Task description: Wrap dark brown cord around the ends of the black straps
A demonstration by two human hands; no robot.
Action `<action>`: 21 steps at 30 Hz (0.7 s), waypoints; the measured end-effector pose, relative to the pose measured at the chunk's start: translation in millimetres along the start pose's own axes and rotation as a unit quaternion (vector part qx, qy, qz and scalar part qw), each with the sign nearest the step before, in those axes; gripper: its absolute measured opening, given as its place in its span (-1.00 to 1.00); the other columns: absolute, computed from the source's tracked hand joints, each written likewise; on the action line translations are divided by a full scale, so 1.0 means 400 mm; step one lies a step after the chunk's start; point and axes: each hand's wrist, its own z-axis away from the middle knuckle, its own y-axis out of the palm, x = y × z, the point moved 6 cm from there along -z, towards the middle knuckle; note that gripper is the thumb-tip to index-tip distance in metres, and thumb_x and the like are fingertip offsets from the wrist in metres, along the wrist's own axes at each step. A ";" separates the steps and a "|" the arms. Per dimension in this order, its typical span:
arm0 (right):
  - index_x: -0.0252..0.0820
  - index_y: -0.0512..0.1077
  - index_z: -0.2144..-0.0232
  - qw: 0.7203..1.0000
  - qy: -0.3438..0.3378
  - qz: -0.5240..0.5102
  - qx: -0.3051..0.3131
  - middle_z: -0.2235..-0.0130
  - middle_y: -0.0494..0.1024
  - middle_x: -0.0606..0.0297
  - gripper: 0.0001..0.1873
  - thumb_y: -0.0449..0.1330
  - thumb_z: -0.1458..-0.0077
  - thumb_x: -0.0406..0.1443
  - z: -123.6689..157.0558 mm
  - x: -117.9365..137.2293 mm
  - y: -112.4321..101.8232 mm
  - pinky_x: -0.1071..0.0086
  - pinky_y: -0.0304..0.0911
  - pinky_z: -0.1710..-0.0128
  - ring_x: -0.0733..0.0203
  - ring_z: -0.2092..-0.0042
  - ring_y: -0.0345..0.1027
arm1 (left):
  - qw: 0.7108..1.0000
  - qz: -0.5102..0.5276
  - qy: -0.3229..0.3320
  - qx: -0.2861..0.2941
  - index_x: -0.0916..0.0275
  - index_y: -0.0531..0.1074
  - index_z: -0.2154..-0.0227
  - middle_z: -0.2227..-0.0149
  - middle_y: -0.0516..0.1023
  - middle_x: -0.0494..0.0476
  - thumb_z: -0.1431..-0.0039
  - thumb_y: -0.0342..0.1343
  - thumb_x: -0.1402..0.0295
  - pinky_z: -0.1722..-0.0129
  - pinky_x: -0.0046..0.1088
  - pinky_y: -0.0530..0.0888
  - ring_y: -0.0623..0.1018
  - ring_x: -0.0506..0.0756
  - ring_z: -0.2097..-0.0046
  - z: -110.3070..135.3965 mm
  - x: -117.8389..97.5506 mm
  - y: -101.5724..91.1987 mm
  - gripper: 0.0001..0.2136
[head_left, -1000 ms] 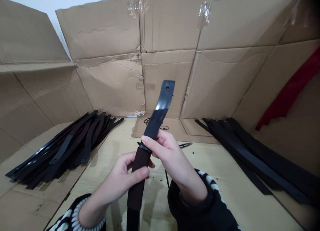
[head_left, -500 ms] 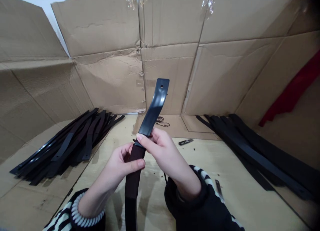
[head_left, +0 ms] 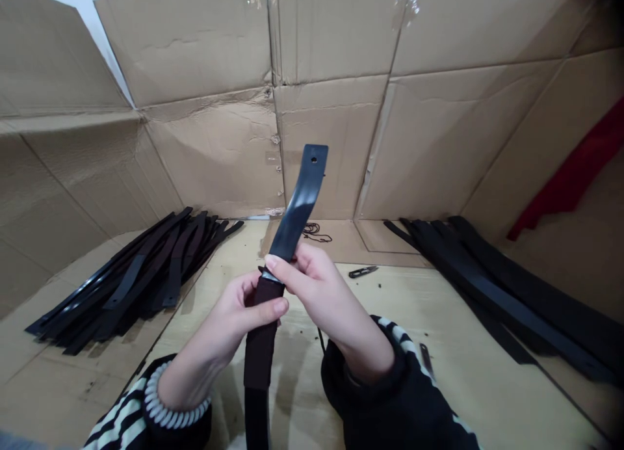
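Observation:
Upright before me stands a long black curved strip [head_left: 295, 219] with a small hole near its top end. A dark brown wrap [head_left: 260, 356] covers its middle, and the lower end runs out of view. My left hand [head_left: 231, 326] is closed around the wrapped part, thumb across the front. Just above, my right hand [head_left: 324, 297] pinches the strip at the wrap's upper edge, its thumb on the front. A thin dark band or cord [head_left: 266, 272] crosses the strip there, its end sticking out at the left. A dark cord [head_left: 320, 339] hangs below my right hand.
Black and brown strips [head_left: 141, 281] lie heaped at the left. More black strips [head_left: 487, 294] lie at the right. Small thread snips [head_left: 363, 272], a dark cord coil [head_left: 316, 232] and a narrow tool [head_left: 426, 359] rest on the table. Cardboard walls [head_left: 326, 131] surround it; red cloth [head_left: 565, 183] hangs right.
The strip's top sits slightly higher in view. At the wrap's upper edge, a little more of the band shows between my hands. Both hands keep their hold.

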 end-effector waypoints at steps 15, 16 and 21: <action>-0.28 0.27 0.47 1.000 -0.003 0.003 -0.009 0.51 0.28 0.43 -0.76 0.17 -0.12 -0.22 0.002 0.017 -0.010 0.59 0.07 0.54 0.48 0.49 0.15 | 0.999 0.002 -0.033 0.034 0.25 0.58 0.37 0.35 0.59 0.09 0.02 0.32 0.25 0.26 -0.59 0.41 0.52 0.00 0.29 0.019 0.003 -0.013 -0.81; -0.28 0.28 0.46 1.000 -0.002 0.007 -0.004 0.50 0.28 0.42 -0.76 0.17 -0.12 -0.22 0.001 0.013 -0.008 0.58 0.08 0.52 0.47 0.47 0.17 | 0.999 0.006 -0.034 0.023 0.28 0.56 0.42 0.40 0.56 0.07 0.08 0.36 0.26 0.32 -0.61 0.38 0.49 -0.02 0.33 0.016 0.007 -0.013 -0.79; -0.27 0.29 0.46 1.000 0.002 0.007 0.009 0.50 0.32 0.41 -0.77 0.17 -0.11 -0.22 0.003 0.008 -0.006 0.57 0.11 0.52 0.46 0.48 0.20 | 0.999 -0.033 -0.014 -0.008 0.31 0.44 0.48 0.50 0.41 -0.01 0.17 0.39 0.19 0.44 -0.61 0.29 0.35 -0.06 0.43 0.010 0.009 -0.018 -0.68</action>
